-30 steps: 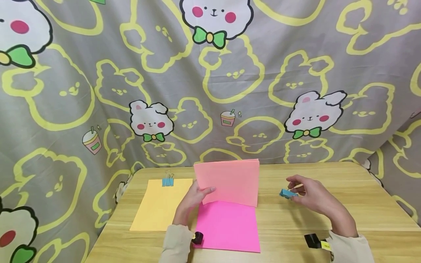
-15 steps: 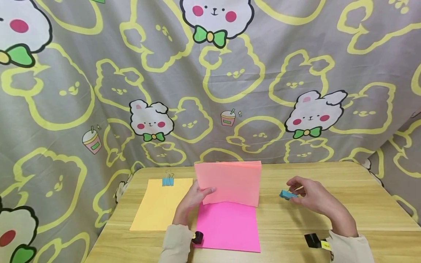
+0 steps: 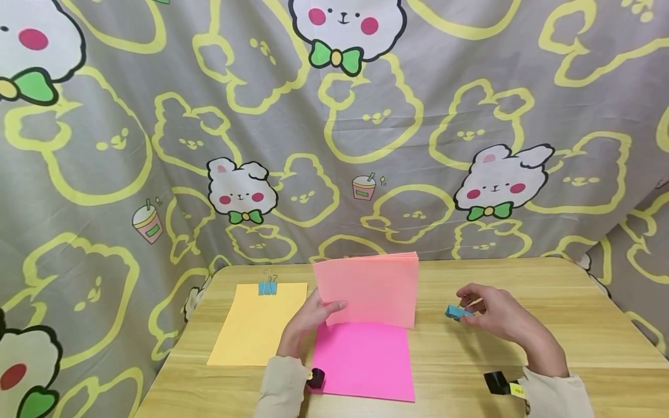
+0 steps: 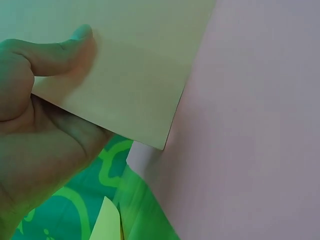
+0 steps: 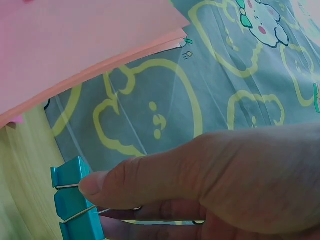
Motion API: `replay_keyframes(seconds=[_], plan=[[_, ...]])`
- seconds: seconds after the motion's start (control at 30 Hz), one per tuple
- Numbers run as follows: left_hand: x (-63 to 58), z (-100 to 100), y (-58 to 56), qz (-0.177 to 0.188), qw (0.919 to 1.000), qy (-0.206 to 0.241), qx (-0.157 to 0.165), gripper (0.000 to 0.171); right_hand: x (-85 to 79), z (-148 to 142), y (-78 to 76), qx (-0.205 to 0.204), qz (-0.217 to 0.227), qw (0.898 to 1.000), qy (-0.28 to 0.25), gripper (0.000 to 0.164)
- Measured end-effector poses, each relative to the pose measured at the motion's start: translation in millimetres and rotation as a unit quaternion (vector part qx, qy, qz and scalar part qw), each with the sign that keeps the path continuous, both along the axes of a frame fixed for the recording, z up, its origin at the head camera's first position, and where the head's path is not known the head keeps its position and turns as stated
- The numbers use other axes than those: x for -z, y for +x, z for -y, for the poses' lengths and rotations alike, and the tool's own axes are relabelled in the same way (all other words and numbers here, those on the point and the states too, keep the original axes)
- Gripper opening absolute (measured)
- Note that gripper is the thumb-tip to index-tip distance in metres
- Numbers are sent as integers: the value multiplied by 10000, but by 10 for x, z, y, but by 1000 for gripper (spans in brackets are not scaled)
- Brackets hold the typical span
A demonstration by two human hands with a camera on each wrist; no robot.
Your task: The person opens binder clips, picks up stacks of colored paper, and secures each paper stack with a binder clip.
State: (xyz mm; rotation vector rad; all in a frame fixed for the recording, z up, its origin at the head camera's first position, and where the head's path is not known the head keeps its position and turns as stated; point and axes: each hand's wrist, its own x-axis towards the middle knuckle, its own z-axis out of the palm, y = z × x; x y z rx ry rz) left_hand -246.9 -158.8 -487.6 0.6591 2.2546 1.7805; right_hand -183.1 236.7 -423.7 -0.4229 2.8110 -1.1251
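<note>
My left hand [image 3: 310, 312] pinches a stack of light pink paper [image 3: 371, 290] at its left edge, thumb on the near face. The stack is tilted up over a bright pink sheet [image 3: 363, 363] lying on the table. To the right, apart from the paper, my right hand [image 3: 493, 310] holds a blue binder clip [image 5: 75, 200] between thumb and fingers. In the right wrist view its wire handles show at the thumb tip. The left wrist view shows the thumb [image 4: 65, 52] flat on the sheet, the palm behind it.
Yellow paper [image 3: 256, 331] lies at the left with another blue binder clip [image 3: 268, 288] on its top edge. The wooden table [image 3: 444, 371] ends at a patterned grey curtain [image 3: 407, 145] behind.
The pink stack has shifted very slightly right and its top edges have fanned a little. Both hands stay nearly still, keeping their holds.
</note>
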Motion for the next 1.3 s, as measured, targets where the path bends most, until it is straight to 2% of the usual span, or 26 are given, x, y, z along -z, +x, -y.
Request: replay_keyframes(seconds=[0.2,0.37,0.53,0.83,0.97,1.13,1.3], plan=[[-4,-7,13,39,9998,-61,-175,31,12,-6,10,12,-93,9999,49,41],[33,26,11,415,9985,44,-340,27,30,-1,13,-8,-289,9995,148,36],[31,59,16,673,9970,292,-239,30,25,4,0,75,-306,9994,117,39],[24,76,-1,712,9952,670,-35,32,27,10,-31,182,-169,9997,28,47],[8,70,5,882,9929,800,-39,33,42,21,-39,318,-210,9991,191,48],[1,60,13,1025,9918,754,-105,33,58,30,-51,389,-334,9976,466,51],[0,41,8,970,9924,758,-50,36,65,26,-53,496,-359,9973,394,50]])
